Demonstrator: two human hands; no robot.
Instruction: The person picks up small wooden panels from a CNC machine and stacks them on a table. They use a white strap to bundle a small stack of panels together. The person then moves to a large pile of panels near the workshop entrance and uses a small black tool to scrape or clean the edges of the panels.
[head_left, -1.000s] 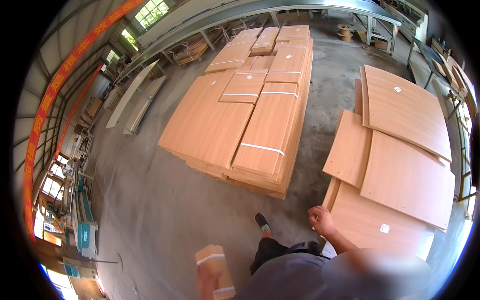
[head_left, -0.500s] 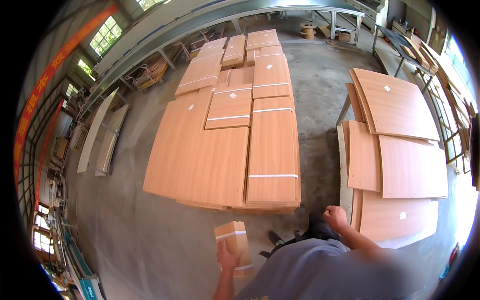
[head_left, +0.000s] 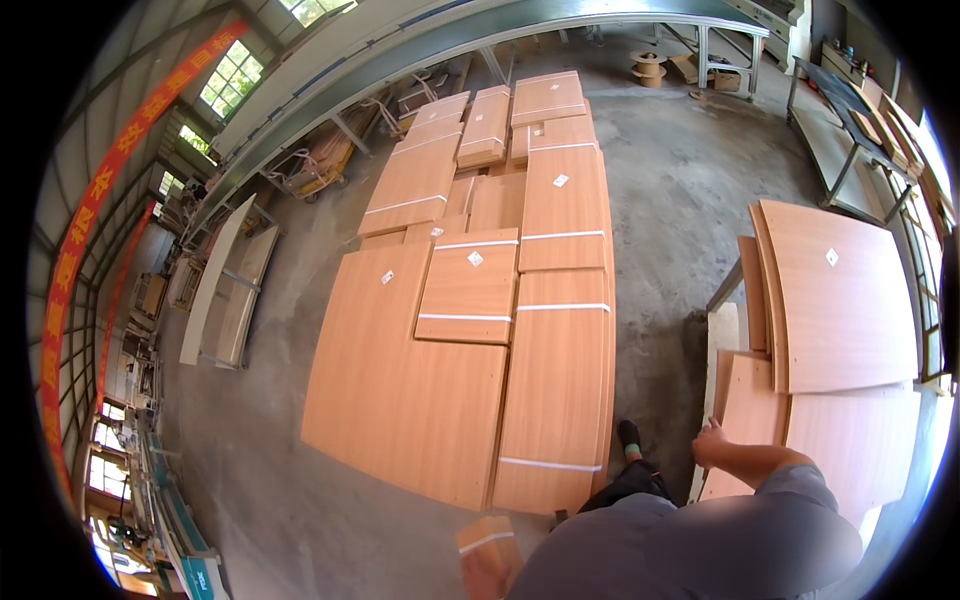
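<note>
At the lower edge my left hand (head_left: 489, 578), blurred, is closed around a strapped bundle of small wood-coloured boards (head_left: 486, 540). The lower part of this bundle is out of view. My right hand (head_left: 710, 446) is at the left edge of the bench on the right, beside the loose panels (head_left: 745, 405). Its fingers curl loosely with one standing apart, and nothing shows in them. Whether it touches the bench edge I cannot tell. In front of me lies a broad low stack of wood-grain panels (head_left: 400, 370), several of them strapped with white bands.
A large panel (head_left: 840, 310) tops the pile on the right bench (head_left: 722, 340). A dark-topped metal table (head_left: 835, 95) stands beyond it. Pale boards lean on a rack (head_left: 225, 290) at the left. A long conveyor (head_left: 400, 95) crosses the back. Grey floor (head_left: 660, 220) runs between stack and bench.
I have moved forward along the gap, so stack and bench appear nearer. The left hand with the bundle has dropped toward the lower edge; the right hand has come to the bench edge, its fist loosened.
</note>
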